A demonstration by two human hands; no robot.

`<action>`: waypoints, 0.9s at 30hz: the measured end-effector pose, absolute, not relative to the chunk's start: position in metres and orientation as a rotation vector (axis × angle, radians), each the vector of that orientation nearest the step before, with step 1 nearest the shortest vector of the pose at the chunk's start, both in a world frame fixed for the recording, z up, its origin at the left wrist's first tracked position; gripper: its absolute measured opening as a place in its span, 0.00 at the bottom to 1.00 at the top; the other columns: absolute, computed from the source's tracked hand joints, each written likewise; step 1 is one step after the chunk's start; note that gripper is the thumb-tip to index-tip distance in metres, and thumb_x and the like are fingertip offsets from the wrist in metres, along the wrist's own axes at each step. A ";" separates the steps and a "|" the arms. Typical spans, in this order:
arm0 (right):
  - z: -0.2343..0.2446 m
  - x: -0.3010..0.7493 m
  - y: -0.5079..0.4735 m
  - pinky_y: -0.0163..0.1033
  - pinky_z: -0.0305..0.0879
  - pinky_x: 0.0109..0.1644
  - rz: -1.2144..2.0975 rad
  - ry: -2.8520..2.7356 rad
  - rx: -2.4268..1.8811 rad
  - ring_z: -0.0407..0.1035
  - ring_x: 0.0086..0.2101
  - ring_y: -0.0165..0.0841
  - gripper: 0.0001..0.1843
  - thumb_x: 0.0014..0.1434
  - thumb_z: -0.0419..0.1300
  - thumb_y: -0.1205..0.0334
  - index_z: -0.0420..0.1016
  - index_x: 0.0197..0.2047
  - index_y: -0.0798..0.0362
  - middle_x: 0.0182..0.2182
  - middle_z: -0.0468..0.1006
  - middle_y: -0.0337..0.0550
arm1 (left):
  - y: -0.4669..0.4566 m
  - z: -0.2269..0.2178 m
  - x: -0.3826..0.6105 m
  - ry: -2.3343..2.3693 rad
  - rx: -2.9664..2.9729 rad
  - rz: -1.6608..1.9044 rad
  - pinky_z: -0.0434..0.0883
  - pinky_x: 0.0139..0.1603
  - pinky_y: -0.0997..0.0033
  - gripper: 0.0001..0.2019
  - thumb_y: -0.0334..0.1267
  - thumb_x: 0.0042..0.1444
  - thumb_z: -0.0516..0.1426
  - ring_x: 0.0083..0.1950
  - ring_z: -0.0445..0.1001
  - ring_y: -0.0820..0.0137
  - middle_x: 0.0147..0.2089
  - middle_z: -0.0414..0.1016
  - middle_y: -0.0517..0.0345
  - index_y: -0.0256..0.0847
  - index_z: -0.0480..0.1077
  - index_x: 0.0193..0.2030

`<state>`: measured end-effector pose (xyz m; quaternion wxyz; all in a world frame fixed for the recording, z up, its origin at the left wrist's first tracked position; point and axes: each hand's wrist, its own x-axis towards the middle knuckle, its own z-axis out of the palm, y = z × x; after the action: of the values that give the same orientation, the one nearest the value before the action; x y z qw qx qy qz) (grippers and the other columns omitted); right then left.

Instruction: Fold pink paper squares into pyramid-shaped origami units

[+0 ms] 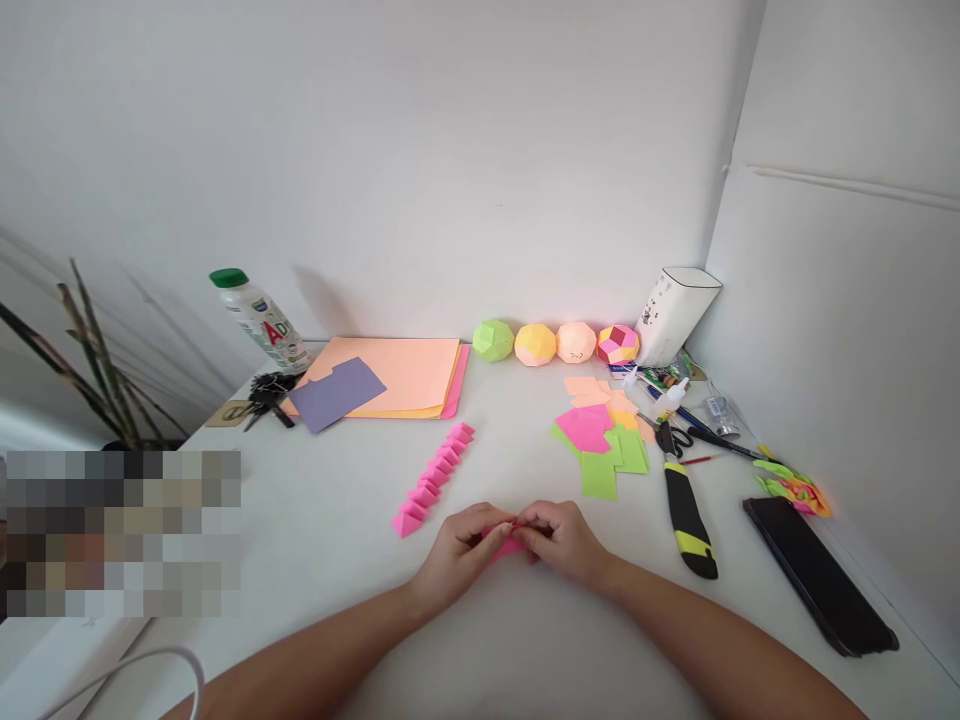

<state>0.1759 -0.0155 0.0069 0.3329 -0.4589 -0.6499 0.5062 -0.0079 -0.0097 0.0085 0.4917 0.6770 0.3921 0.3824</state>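
Observation:
My left hand and my right hand meet low in the middle of the head view, thumbs and fingertips closed on one small piece of pink paper. Most of that paper is hidden behind my fingers, so its folds cannot be made out. Just left of my hands, a slanting row of folded pink paper pieces stands on the white table. Loose pink paper squares and green paper squares overlap beyond my right hand, with peach paper pieces behind them.
Large coloured sheets lie under a purple piece, near keys and a bottle. Several paper balls line the wall. To the right are a cutter, scissors, a glue bottle and a phone.

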 end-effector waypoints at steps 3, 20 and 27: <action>0.006 0.176 -0.015 0.32 0.58 0.23 1.311 -1.710 -1.200 0.63 0.19 0.26 0.08 0.57 0.57 0.61 0.74 0.32 0.56 0.17 0.70 0.37 | -0.009 0.010 -0.008 0.941 1.678 0.920 0.71 0.37 0.69 0.12 0.40 0.59 0.54 0.35 0.74 0.66 0.33 0.78 0.51 0.41 0.79 0.38; 0.010 0.176 -0.016 0.32 0.54 0.22 1.288 -1.732 -1.170 0.58 0.18 0.26 0.07 0.55 0.57 0.62 0.71 0.28 0.56 0.17 0.67 0.35 | -0.010 0.006 -0.009 0.908 1.686 0.915 0.70 0.36 0.71 0.10 0.36 0.59 0.54 0.34 0.73 0.68 0.32 0.78 0.52 0.39 0.78 0.35; 0.005 0.175 -0.017 0.31 0.51 0.21 1.221 -1.803 -1.130 0.54 0.18 0.25 0.06 0.54 0.57 0.63 0.68 0.27 0.55 0.17 0.63 0.33 | -0.012 0.008 -0.007 1.034 1.642 0.821 0.67 0.31 0.73 0.09 0.36 0.57 0.55 0.30 0.70 0.70 0.29 0.75 0.54 0.36 0.75 0.30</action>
<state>0.1752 -0.0169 0.0051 0.3374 -0.4336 -0.6920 0.4683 -0.0067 -0.0117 0.0078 0.4948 0.6773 0.4264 0.3386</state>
